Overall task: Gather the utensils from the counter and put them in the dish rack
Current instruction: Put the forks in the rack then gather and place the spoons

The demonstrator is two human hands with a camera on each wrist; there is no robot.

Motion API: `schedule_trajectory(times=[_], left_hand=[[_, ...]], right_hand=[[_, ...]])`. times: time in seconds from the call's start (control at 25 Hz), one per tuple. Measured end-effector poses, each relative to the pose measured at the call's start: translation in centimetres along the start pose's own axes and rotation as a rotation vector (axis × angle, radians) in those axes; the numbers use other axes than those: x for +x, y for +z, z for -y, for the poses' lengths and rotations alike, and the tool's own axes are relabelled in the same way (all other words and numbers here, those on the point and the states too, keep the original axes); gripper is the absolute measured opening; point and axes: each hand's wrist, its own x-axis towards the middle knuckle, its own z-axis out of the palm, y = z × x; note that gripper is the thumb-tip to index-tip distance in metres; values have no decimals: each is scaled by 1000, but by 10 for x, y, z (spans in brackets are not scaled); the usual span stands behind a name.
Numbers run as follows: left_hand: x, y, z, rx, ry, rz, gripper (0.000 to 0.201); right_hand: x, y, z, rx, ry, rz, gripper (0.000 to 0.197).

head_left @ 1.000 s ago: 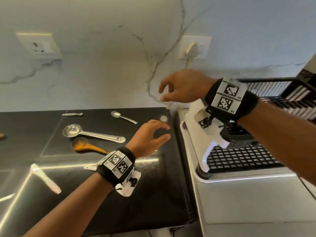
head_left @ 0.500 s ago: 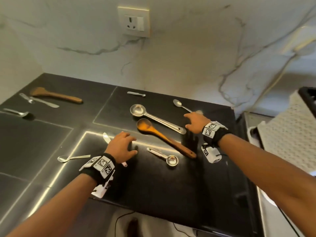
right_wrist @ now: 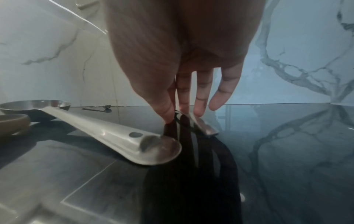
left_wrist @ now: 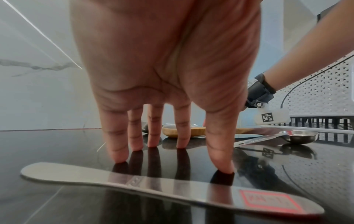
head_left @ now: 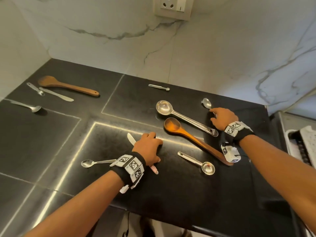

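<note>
Bench: a glossy black stone bench (head_left: 71,144) with pale seams, mirroring the hands and utensils.
Room: white marble-veined wall (head_left: 106,48) behind, with a socket plate (head_left: 172,7) at the top; a corner of the dish rack (head_left: 301,142) shows at the right edge.
Far left utensils: a dark wooden spatula (head_left: 68,86), a butter knife (head_left: 56,96), a short measuring spoon (head_left: 35,88) and a steel spoon (head_left: 28,106), near one another.
Middle utensils: a tiny measuring spoon (head_left: 159,87) near the wall; a big steel ladle (head_left: 184,117); a wooden spoon (head_left: 193,139) just beside it; a steel scoop (head_left: 198,163) nearer; a teaspoon (head_left: 95,162) lying left of the left wrist.
Left grip: the left hand (head_left: 148,149) is spread, fingers straight, fingertips (left_wrist: 118,156) pressed on the bench just beyond a flat steel knife (left_wrist: 162,188) that lies under the palm; it holds nothing.
Right grip: the right hand (head_left: 222,118) has its thumb and first fingers (right_wrist: 168,115) closed in a pinch on the handle of a small spoon (head_left: 207,103), whose bowl lies on the bench near the wall; the little finger hangs loose.
Right grip, neighbours: the ladle's handle end (right_wrist: 153,145) lies just beside the pinching fingers.
</note>
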Motion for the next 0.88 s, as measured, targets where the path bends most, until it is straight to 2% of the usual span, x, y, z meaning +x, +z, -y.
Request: schedule_trajectory(times=[0.16,0.28,0.4,0.56,0.64,0.72,0.8,0.88], left_hand=[[1,-1,1,24,19,8,65],[2,-5,1,33,20,6,66],[1,-6,0,32,15,-6,66],[-9,0,7,-142,7,-45,57],[-21,4,19,-268,3,-137,47],[-39,8,36,-295,-46,-265,39],[-60,10,58,-301,-166,-412,32],[-83,13,86,-319,-352,-565,29]], right_hand=[[-20,3,-6,76,63,-44,43],[-13,2,-8,116,142,25,44],[-3,1,-2,139,134,61,25],[0,-12,7,311,108,-37,23],[-3,-19,21,401,27,-73,20],[-11,-24,46,489,-87,-42,19],[-24,-24,80,532,-218,50,22],[-40,-15,119,519,-363,130,22]])
